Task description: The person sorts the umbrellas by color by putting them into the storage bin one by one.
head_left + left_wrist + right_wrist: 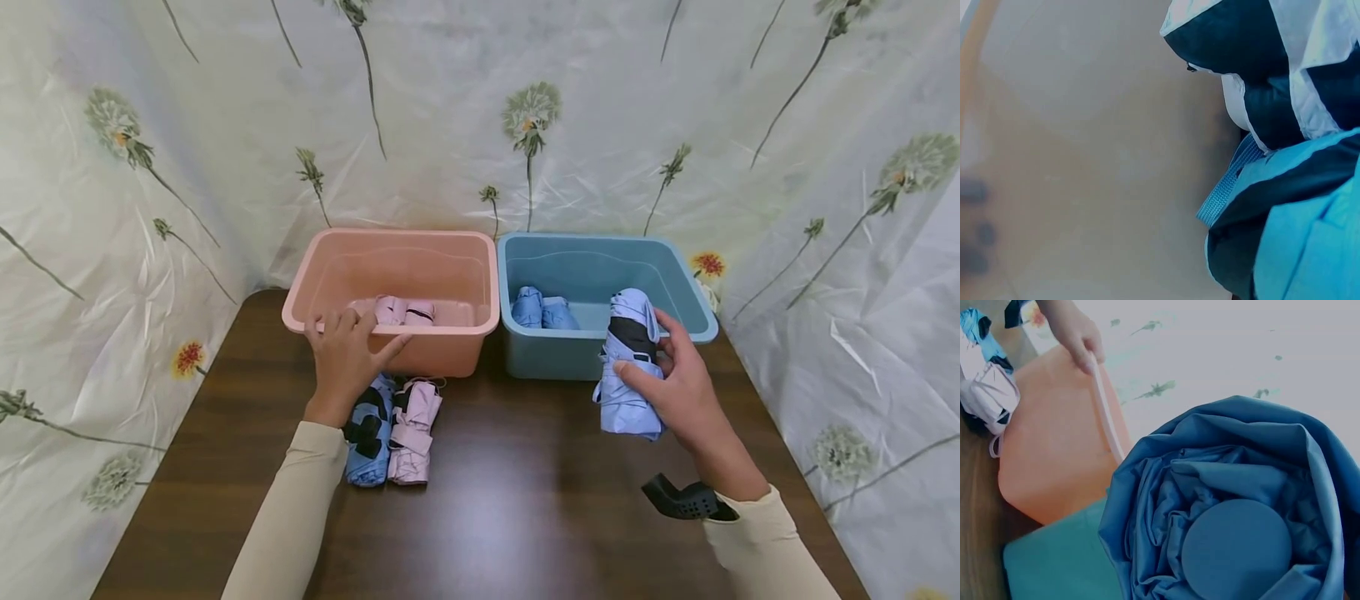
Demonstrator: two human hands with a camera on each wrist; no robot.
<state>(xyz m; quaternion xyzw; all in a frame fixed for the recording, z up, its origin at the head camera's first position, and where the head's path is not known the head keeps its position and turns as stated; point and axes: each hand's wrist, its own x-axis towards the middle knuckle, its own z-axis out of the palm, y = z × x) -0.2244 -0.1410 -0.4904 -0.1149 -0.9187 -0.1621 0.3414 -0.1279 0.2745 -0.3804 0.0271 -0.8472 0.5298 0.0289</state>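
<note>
In the head view, my right hand (686, 387) grips a folded light-blue umbrella (633, 367) upright in front of the blue bin (555, 358). Its round blue handle end (1236, 550) fills much of the right wrist view. At the pink bin (427, 357), my left hand (347, 358) holds the front rim, fingers over the edge. Below that hand, a folded blue umbrella (369, 450) and a folded pink umbrella (414, 433) lie side by side on the table, the blue one partly behind the wrist.
Two pink rolled umbrellas (405, 312) lie inside the pink bin. Two blue ones (542, 310) are at the left of the blue bin. Both bins stand together at the back of the dark wooden table (517, 500), against a flower-printed curtain (435, 125).
</note>
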